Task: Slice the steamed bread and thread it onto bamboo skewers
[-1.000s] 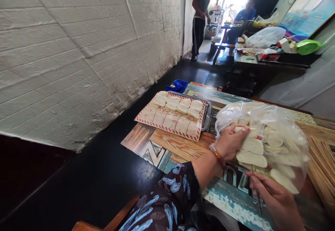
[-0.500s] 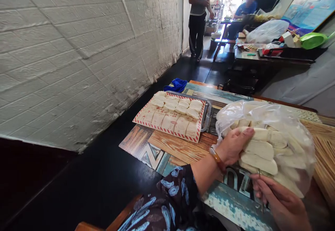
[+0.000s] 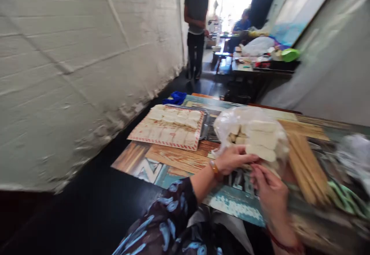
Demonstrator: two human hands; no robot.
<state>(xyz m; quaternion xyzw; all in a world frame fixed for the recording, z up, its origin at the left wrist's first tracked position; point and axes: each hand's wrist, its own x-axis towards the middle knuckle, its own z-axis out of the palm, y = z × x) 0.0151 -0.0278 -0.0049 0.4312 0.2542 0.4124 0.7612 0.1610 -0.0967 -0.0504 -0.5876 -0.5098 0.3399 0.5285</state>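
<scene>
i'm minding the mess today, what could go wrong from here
The left hand and right hand are close together by the pale slices, so a slice might slip onto the table. The printed sheet lies close to the table's edge; a bump could knock it down with the pieces on it. The sticks lie near the right hand and could perhaps get scattered.

i count 1 left hand and 1 right hand, 1 bracelet on each wrist, 2 other persons, 1 tray, 1 blue cloth and 1 green basket. the dough pieces and thin sticks are too blurred to count exactly.
</scene>
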